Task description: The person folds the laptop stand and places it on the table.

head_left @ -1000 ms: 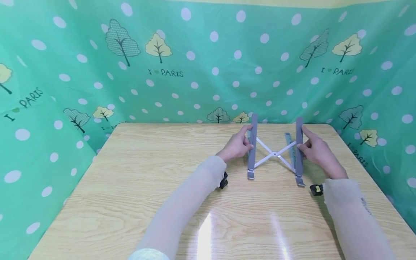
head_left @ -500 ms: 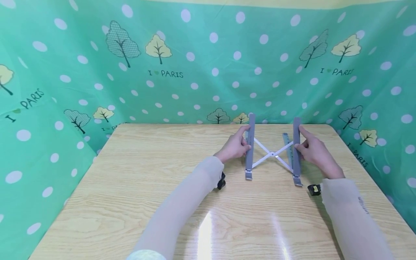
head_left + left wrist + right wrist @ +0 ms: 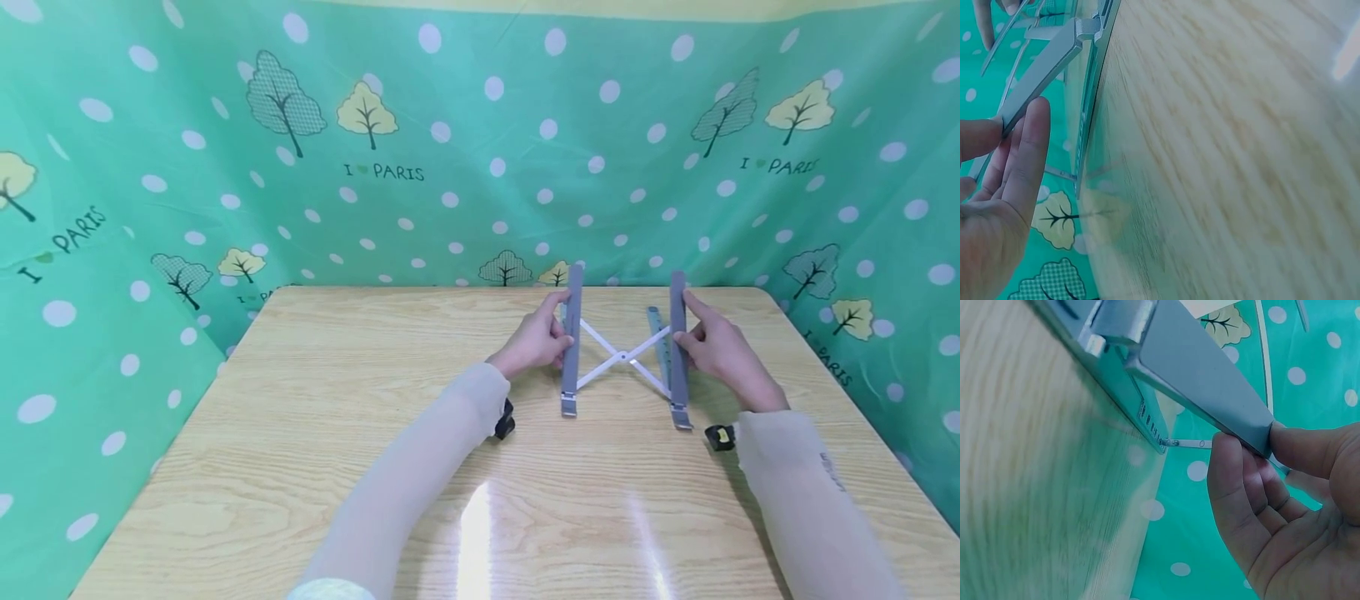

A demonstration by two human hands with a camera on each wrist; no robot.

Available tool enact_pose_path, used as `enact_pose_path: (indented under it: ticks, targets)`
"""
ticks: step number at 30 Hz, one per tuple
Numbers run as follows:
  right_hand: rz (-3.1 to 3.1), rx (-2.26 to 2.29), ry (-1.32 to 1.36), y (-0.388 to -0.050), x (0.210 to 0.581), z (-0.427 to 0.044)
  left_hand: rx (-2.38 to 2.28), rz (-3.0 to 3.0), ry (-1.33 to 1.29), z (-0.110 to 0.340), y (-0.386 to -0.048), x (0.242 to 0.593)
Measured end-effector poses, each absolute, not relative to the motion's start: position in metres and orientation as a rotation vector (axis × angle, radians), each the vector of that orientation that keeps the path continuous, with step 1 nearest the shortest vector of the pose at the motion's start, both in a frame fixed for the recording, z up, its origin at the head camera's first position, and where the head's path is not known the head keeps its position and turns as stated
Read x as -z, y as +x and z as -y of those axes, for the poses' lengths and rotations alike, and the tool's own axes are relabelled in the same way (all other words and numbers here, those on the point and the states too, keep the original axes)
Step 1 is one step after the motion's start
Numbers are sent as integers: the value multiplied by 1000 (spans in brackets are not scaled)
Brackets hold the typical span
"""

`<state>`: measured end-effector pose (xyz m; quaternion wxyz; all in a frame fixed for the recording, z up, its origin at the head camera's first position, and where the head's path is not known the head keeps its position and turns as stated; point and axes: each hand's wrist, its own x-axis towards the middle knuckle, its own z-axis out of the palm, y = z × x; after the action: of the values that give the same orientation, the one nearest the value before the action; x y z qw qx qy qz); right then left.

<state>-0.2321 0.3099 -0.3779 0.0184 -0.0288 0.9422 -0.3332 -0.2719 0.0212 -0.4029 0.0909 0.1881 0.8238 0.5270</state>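
Observation:
A grey folding stand (image 3: 623, 357) with two long arms joined by a white X-shaped brace stands near the table's back edge. The left hand (image 3: 534, 337) pinches its left arm (image 3: 572, 333) between thumb and fingers. On the other side, the right hand (image 3: 722, 346) grips the right arm (image 3: 678, 350) from outside. In the left wrist view, the left hand (image 3: 1007, 181) has its thumb on one face of the sloping bar (image 3: 1041, 75). The right wrist view has the right hand (image 3: 1297, 500) pinching the raised bar (image 3: 1204, 375) above a slotted base rail (image 3: 1147, 419).
The wooden table (image 3: 322, 400) spreads to the left and in front of the stand. Behind it and at both sides hangs a green dotted cloth (image 3: 465, 150). Each wrist carries a small black camera, one at the left (image 3: 505, 419) and one at the right (image 3: 721, 437).
The stand and both hands have shifted slightly left, with the two arms about as far apart as before. Both hands have kept their hold.

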Motion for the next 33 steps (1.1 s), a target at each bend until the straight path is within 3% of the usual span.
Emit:
enact_pose_path:
  ticks: [33]
  targets:
    - [-2893, 1034, -103, -235, 376, -289, -1596, -2434, 533, 1, -264, 401]
